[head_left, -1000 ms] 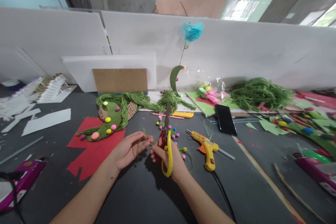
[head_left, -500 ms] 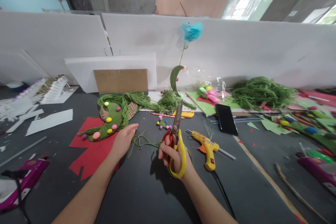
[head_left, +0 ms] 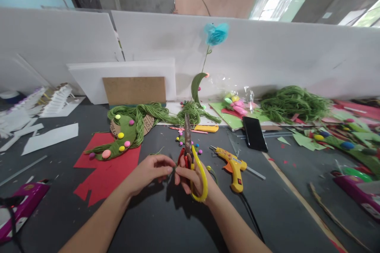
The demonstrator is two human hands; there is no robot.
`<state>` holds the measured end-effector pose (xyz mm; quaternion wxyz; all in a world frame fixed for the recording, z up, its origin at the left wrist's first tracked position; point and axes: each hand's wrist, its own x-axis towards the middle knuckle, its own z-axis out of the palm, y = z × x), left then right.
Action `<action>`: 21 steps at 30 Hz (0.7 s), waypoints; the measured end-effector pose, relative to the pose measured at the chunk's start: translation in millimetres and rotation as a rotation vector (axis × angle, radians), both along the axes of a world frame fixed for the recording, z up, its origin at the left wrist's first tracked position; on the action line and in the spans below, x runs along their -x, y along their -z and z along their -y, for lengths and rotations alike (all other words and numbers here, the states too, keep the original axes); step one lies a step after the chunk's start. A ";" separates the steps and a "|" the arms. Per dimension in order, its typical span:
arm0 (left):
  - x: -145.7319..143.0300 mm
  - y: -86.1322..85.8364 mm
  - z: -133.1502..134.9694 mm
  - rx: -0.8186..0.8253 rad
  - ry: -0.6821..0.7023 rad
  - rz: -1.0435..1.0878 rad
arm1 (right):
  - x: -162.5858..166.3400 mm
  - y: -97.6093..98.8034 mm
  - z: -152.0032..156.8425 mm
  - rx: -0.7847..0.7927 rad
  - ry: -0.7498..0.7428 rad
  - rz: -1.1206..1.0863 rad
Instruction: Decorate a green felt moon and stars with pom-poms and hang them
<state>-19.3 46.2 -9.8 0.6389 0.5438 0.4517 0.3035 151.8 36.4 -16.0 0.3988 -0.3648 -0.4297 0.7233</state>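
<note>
Left hand (head_left: 152, 172) moved nearer scissors (head_left: 188, 142).

Left hand (head_left: 151, 172) plus right hand (head_left: 191, 174): two hands in all
Scissors (head_left: 188, 142): one pair
Glue gun (head_left: 234, 167): one
Phone (head_left: 254, 134): one
Yellow cutter (head_left: 207, 129): one
Blue flower (head_left: 216, 34): one
Brown board (head_left: 134, 90): one
Magenta devices (head_left: 25, 209): two
Twig on the table (head_left: 166, 221): one
Pompoms (head_left: 106, 154) on the curved leaf (head_left: 127, 130) at left: seven; three yellow, two purple, one pink, one coral
Pompoms around the blades: partly hidden, uncountable
</note>
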 end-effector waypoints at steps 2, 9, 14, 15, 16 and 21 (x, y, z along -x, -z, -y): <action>-1.4 -0.5 -0.1 -0.066 -0.030 0.009 | -0.5 -0.7 0.0 0.005 -0.017 0.007; 1.6 -2.9 -1.8 0.235 -0.112 0.236 | 1.2 -3.9 0.4 0.038 0.056 0.062; 2.2 -4.5 0.1 0.334 -0.038 0.268 | 1.1 -5.4 -3.5 -0.002 0.175 0.128; 2.7 -4.7 -0.2 0.341 -0.045 0.286 | -0.4 -5.9 -4.3 -0.025 0.216 0.192; 4.0 -4.6 -1.3 0.339 -0.067 0.308 | -2.5 -6.5 -4.7 -0.056 0.260 0.266; 22.1 1.8 -16.4 0.256 -0.351 0.404 | -11.0 -6.4 6.9 -0.116 0.020 0.276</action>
